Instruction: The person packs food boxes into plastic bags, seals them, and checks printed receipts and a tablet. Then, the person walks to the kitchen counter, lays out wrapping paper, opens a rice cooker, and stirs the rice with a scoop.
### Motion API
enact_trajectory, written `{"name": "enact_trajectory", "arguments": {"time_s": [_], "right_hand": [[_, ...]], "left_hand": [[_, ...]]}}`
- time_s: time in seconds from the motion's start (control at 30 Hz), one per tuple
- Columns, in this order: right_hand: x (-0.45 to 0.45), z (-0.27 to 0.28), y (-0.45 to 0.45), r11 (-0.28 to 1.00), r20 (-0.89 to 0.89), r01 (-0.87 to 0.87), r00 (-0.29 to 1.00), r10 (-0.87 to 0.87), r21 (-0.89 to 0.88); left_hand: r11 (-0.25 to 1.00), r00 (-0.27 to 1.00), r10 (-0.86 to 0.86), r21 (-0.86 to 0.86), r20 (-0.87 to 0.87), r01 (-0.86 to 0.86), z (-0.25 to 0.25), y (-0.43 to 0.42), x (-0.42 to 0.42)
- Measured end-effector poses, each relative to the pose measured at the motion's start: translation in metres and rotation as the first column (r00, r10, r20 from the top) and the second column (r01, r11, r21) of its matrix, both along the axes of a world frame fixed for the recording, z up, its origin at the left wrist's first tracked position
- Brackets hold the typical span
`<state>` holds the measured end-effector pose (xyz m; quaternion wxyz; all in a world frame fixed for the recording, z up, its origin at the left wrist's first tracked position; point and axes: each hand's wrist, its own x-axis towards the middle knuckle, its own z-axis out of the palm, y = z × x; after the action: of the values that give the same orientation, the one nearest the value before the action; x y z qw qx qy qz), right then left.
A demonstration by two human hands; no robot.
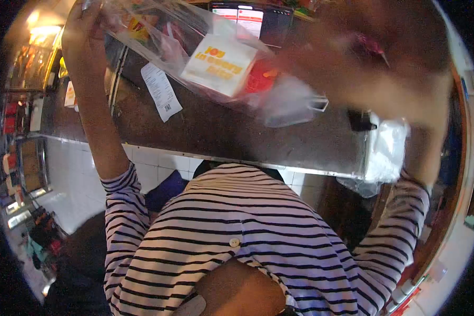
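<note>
A clear plastic bag [295,105] lies stretched across the dark counter, with a white box [218,63] with yellow lettering and a red packet [261,75] in it. At the top left my left hand [89,21] is closed at the bag's upper edge, its fingers partly blurred. My right hand [321,47] is a motion smear at the upper right, over the bag's right side, so its fingers cannot be made out. Below the bag's left part lies a white printed receipt [161,92].
A lit screen [250,22] stands behind the bag. Clear plastic bags [387,150] hang over the counter's right front corner. The counter's front edge [221,158] runs just before my body. At the far left sits another small white box [70,95].
</note>
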<state>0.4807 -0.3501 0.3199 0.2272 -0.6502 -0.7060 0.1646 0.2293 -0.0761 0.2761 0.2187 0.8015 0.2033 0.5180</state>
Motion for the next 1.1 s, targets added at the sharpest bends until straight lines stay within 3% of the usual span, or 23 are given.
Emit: {"name": "enact_trajectory", "arguments": {"time_s": [0.17,0.33,0.43,0.53,0.63,0.67,0.7,0.77,0.8,0.83,0.87,0.93,0.97,1.03,1.07,1.1], "right_hand": [[-0.044,-0.072,0.120,0.999,0.028,-0.045,0.999,0.045,-0.025],[-0.074,-0.094,0.163,0.998,0.034,-0.006,0.999,0.008,-0.066],[-0.069,-0.080,0.145,1.000,-0.118,-0.015,0.993,0.018,0.028],[-0.051,-0.058,0.086,0.948,-0.526,0.003,0.833,0.174,0.319],[-0.003,-0.076,0.006,0.829,-0.846,0.304,0.424,0.324,0.470],[0.026,-0.114,-0.028,0.686,-0.889,0.675,0.450,-0.091,0.271],[0.053,-0.137,-0.071,0.511,-0.800,0.819,0.480,-0.360,0.262],[0.147,-0.220,-0.158,0.375,-0.692,0.909,0.390,-0.608,0.183],[0.188,-0.241,-0.202,0.311,-0.261,0.906,0.386,-0.885,0.286],[0.230,-0.263,-0.247,0.242,0.200,0.877,0.172,-0.965,0.414],[0.272,-0.293,-0.289,0.180,0.090,0.901,0.157,-0.984,0.396],[0.344,-0.351,-0.355,0.302,0.353,0.796,0.120,-0.928,0.525],[0.382,-0.375,-0.383,0.660,0.811,0.706,0.214,-0.544,0.256],[0.376,-0.366,-0.362,0.406,0.816,0.877,0.029,-0.578,0.256],[0.381,-0.362,-0.367,0.317,0.702,0.916,0.058,-0.709,0.244],[0.386,-0.360,-0.372,0.228,0.557,0.946,0.064,-0.828,0.230]], "left_hand": [[0.975,0.956,-0.214,0.015,-0.201,0.221,0.012,0.015,0.028],[0.932,0.870,-0.344,-0.013,-0.353,0.363,0.004,0.012,0.022],[0.936,0.893,-0.312,0.058,-0.324,0.348,0.010,0.003,0.017],[0.954,0.946,-0.184,0.183,-0.266,0.237,0.010,0.005,0.002],[0.969,0.983,-0.025,0.238,-0.182,0.069,0.006,0.020,-0.033],[0.991,0.989,-0.051,0.118,-0.140,0.068,0.000,0.027,-0.045],[0.994,0.992,-0.101,-0.051,-0.077,0.097,-0.005,0.036,-0.058],[0.935,0.988,-0.153,-0.323,0.018,0.150,-0.015,0.046,-0.081],[0.903,0.989,-0.148,-0.403,0.027,0.146,-0.014,0.048,-0.091],[0.931,0.997,-0.051,-0.364,-0.053,0.028,-0.003,0.017,-0.081],[0.911,0.996,0.014,-0.410,-0.092,-0.050,0.001,0.005,-0.086],[0.854,0.979,0.120,-0.485,-0.168,-0.188,0.012,-0.008,-0.095],[0.880,0.950,0.128,-0.409,-0.284,-0.241,0.024,-0.015,-0.097],[0.916,0.855,0.142,-0.260,-0.499,-0.304,0.044,-0.028,-0.101],[0.929,0.792,0.152,-0.189,-0.591,-0.319,0.051,-0.034,-0.107],[0.857,0.762,0.278,-0.208,-0.585,-0.471,0.056,-0.036,-0.116]]}}
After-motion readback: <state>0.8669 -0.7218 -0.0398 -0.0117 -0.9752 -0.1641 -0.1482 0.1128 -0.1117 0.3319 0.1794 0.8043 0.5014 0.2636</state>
